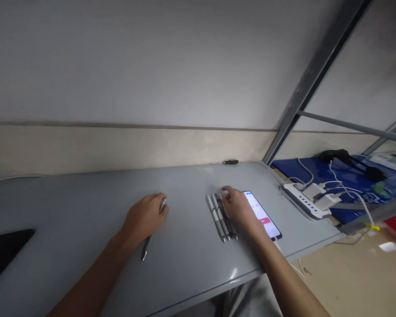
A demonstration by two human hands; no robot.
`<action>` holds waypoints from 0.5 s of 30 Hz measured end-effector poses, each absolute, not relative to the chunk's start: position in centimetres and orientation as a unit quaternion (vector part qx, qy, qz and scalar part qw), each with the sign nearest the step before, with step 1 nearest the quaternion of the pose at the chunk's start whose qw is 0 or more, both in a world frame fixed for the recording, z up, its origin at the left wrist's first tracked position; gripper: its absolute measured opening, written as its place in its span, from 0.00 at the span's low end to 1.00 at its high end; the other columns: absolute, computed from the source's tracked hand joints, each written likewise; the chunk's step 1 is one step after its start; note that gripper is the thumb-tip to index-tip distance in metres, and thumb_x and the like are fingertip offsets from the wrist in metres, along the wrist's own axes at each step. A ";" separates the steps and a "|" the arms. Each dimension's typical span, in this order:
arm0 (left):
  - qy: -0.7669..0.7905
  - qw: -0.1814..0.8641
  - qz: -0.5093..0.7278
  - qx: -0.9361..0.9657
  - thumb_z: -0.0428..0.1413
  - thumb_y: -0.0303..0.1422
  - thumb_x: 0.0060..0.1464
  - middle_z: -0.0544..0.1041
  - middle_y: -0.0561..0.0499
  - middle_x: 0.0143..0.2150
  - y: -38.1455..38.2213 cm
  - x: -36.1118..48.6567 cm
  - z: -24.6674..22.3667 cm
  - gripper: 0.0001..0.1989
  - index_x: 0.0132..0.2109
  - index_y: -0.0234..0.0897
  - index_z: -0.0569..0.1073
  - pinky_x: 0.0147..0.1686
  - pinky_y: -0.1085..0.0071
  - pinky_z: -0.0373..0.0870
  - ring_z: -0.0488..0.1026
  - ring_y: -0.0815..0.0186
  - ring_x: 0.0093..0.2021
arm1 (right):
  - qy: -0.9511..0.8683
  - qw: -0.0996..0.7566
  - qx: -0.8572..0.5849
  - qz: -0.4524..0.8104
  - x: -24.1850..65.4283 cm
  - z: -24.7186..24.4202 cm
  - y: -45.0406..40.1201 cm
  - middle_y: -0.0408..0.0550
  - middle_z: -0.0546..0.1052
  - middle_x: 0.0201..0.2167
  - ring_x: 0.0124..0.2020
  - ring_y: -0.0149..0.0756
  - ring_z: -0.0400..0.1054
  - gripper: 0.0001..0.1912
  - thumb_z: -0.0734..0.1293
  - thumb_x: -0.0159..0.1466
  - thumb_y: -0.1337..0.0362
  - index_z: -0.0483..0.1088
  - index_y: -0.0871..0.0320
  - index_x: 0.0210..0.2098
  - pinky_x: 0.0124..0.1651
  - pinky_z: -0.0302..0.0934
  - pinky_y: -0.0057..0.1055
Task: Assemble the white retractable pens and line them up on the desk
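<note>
My left hand (147, 218) is closed around a pen (146, 251). One end of it shows between thumb and forefinger, and its metal tip sticks out below the palm near the desk top. To the right, several pens (218, 219) lie side by side in a slanted row, light barrels on the left and darker ones on the right. My right hand (239, 206) rests at the upper right end of this row, forefinger and thumb apart by the pen ends. It partly covers the rightmost pens and the lit phone (259, 211) beside them.
A screwdriver (231, 162) lies on the grey desk (86, 207) by the wall. At the right stands a white power strip (305, 202) with chargers and cables, near a slanted metal post (290, 105). A black flat object (6, 251) lies at the left edge.
</note>
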State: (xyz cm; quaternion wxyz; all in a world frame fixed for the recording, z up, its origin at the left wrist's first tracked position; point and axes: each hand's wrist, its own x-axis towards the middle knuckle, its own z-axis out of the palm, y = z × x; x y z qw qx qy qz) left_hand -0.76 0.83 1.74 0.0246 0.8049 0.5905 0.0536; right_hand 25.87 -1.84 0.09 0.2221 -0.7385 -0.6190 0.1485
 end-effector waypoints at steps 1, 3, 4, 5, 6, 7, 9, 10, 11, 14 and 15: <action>0.589 0.024 0.055 0.806 0.45 0.32 0.58 0.77 0.48 0.35 0.8 -0.8 1.7 0.11 0.39 0.39 0.72 0.32 0.68 0.60 0.74 0.60 0.36 | -0.619 0.220 -0.739 0.151 25.8 0.2 -1.9 0.55 0.78 0.38 0.38 0.38 0.72 0.22 0.60 0.61 0.73 0.70 0.62 0.53 0.42 0.59 0.29; 0.587 0.021 0.057 0.807 0.45 0.32 0.58 0.77 0.48 0.35 0.8 -0.8 1.7 0.11 0.38 0.39 0.72 0.32 0.68 0.59 0.74 0.60 0.36 | -0.620 0.216 -0.739 0.153 25.7 0.4 -1.9 0.55 0.78 0.39 0.39 0.39 0.72 0.21 0.60 0.61 0.72 0.70 0.62 0.53 0.42 0.59 0.30; 0.587 0.019 0.058 0.808 0.45 0.32 0.58 0.77 0.48 0.35 0.8 -0.8 1.7 0.10 0.38 0.39 0.71 0.32 0.68 0.59 0.74 0.60 0.36 | -0.619 0.214 -0.740 0.152 25.7 0.4 -1.9 0.55 0.78 0.39 0.39 0.39 0.72 0.21 0.60 0.61 0.72 0.70 0.62 0.53 0.42 0.59 0.30; 0.586 0.018 0.058 0.808 0.45 0.32 0.58 0.77 0.48 0.35 0.8 -0.7 1.7 0.10 0.37 0.39 0.71 0.32 0.68 0.59 0.74 0.60 0.36 | -0.619 0.213 -0.741 0.150 25.7 0.5 -1.9 0.55 0.78 0.39 0.39 0.39 0.72 0.21 0.60 0.61 0.72 0.71 0.62 0.53 0.42 0.59 0.30; 0.585 0.018 0.058 0.809 0.45 0.32 0.57 0.77 0.48 0.35 0.8 -0.7 1.7 0.10 0.37 0.39 0.71 0.32 0.68 0.59 0.74 0.60 0.36 | -0.618 0.212 -0.742 0.149 25.8 0.5 -1.9 0.55 0.79 0.39 0.38 0.39 0.72 0.21 0.59 0.61 0.72 0.71 0.62 0.53 0.42 0.59 0.30; 0.584 0.019 0.059 0.810 0.46 0.31 0.57 0.77 0.48 0.35 0.8 -0.7 1.6 0.10 0.38 0.38 0.72 0.32 0.68 0.60 0.74 0.60 0.36 | -0.618 0.213 -0.742 0.149 25.9 0.5 -1.8 0.55 0.79 0.38 0.38 0.39 0.72 0.21 0.59 0.62 0.72 0.71 0.62 0.53 0.42 0.59 0.30; 0.581 0.026 0.069 0.811 0.46 0.31 0.57 0.77 0.47 0.36 0.8 -0.7 1.6 0.10 0.39 0.38 0.72 0.33 0.68 0.60 0.74 0.60 0.36 | -0.618 0.217 -0.741 0.146 26.2 0.5 -1.8 0.55 0.78 0.38 0.38 0.39 0.72 0.20 0.59 0.62 0.71 0.71 0.62 0.52 0.42 0.59 0.30; 0.579 0.030 0.075 0.811 0.46 0.31 0.57 0.77 0.47 0.35 0.8 -0.8 1.6 0.10 0.39 0.38 0.72 0.33 0.68 0.61 0.74 0.60 0.36 | -0.619 0.220 -0.740 0.141 26.3 0.5 -1.7 0.55 0.78 0.38 0.38 0.39 0.71 0.20 0.59 0.62 0.71 0.71 0.61 0.52 0.43 0.59 0.31; 0.577 0.034 0.082 0.812 0.46 0.31 0.57 0.77 0.47 0.35 0.8 -0.8 1.5 0.10 0.39 0.38 0.73 0.33 0.68 0.61 0.74 0.60 0.36 | -0.621 0.223 -0.739 0.135 26.4 0.5 -1.6 0.55 0.78 0.38 0.38 0.39 0.71 0.20 0.60 0.62 0.71 0.71 0.61 0.52 0.42 0.59 0.31; 0.562 0.049 0.116 0.817 0.47 0.31 0.56 0.76 0.48 0.33 0.9 -0.9 1.2 0.11 0.38 0.37 0.74 0.34 0.67 0.63 0.73 0.60 0.34 | -0.633 0.246 -0.724 0.118 26.2 0.6 -1.4 0.55 0.77 0.37 0.36 0.38 0.70 0.19 0.60 0.62 0.71 0.72 0.61 0.51 0.41 0.59 0.32; 0.553 0.058 0.136 0.820 0.47 0.31 0.57 0.76 0.48 0.33 0.9 -0.8 1.1 0.11 0.38 0.37 0.74 0.34 0.67 0.63 0.73 0.61 0.33 | -0.643 0.261 -0.710 0.117 25.9 0.6 -1.3 0.54 0.77 0.37 0.35 0.38 0.70 0.18 0.61 0.62 0.70 0.72 0.61 0.51 0.40 0.59 0.32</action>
